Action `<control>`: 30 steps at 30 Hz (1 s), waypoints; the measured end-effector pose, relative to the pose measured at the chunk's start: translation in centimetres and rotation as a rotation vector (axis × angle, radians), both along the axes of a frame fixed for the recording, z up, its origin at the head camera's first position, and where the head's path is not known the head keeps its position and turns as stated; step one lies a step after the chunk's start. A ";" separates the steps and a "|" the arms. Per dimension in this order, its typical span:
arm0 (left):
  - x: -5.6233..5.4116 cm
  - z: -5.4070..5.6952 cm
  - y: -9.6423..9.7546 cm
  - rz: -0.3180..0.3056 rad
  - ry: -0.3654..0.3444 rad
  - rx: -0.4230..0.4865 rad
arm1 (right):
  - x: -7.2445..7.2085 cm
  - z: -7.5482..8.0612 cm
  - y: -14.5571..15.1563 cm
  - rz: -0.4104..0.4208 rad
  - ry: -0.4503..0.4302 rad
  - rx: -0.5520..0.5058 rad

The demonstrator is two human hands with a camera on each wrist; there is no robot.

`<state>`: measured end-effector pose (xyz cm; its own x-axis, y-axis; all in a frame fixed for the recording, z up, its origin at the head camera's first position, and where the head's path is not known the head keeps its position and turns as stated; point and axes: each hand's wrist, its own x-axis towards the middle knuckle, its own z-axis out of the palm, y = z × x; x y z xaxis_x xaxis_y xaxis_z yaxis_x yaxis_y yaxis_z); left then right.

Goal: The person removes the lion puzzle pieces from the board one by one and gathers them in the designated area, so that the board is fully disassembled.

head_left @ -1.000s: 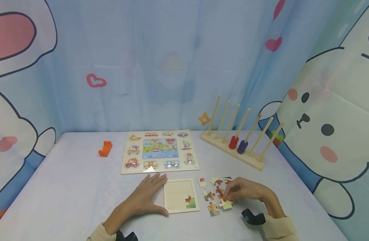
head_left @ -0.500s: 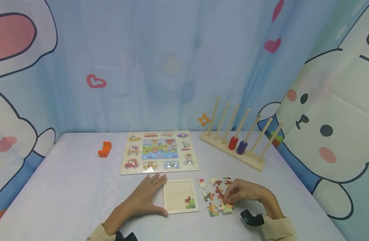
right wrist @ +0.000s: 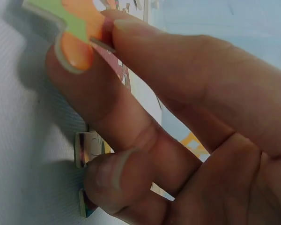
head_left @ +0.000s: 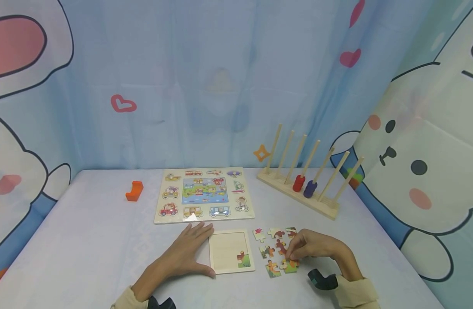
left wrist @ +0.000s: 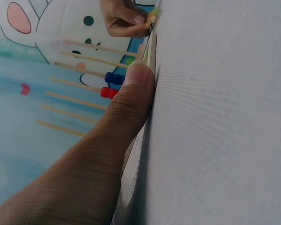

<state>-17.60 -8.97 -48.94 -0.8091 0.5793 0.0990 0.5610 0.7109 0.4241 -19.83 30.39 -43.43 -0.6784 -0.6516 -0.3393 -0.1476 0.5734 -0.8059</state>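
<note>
My left hand (head_left: 185, 254) rests on the table with spread fingers, its thumb and fingers along the left side of a small square wooden puzzle tray (head_left: 224, 249). In the left wrist view, the thumb (left wrist: 131, 93) lies against the tray's edge. One jigsaw piece (head_left: 244, 260) sits in the tray's lower right corner. My right hand (head_left: 317, 245) pinches a green and orange jigsaw piece (right wrist: 77, 49) between thumb and finger, tilted up from the table in the right wrist view. Several loose jigsaw pieces (head_left: 272, 269) lie around it, partly hidden by the fingers.
A larger vehicle picture puzzle board (head_left: 205, 195) lies behind the tray. At the back right stands a wooden peg rack (head_left: 298, 193) with red beads (head_left: 299, 183) and blue beads (head_left: 310, 189). An orange block (head_left: 134, 191) sits at the back left, before a blue curtain (head_left: 163, 86).
The jigsaw piece under my right fingertips has shifted and turned slightly. Both hands stay nearly where they were, and the tray has not moved.
</note>
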 end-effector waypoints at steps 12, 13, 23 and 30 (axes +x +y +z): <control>0.0 0.0 0.0 0.002 -0.008 0.000 | 0.0 0.1 0.1 -0.020 0.001 0.029; 0.0 0.0 0.0 0.001 -0.006 -0.001 | 0.0 0.1 0.1 -0.020 0.002 0.030; 0.0 0.0 0.0 0.002 -0.002 -0.001 | 0.0 0.2 0.0 -0.032 0.012 0.050; 0.0 0.0 0.0 0.001 -0.010 0.007 | 0.2 0.2 0.0 -0.051 0.001 0.050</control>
<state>-17.61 -8.98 -48.95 -0.8107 0.5778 0.0950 0.5559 0.7086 0.4346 -19.68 30.40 -43.24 -0.7106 -0.5983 -0.3701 -0.1175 0.6196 -0.7760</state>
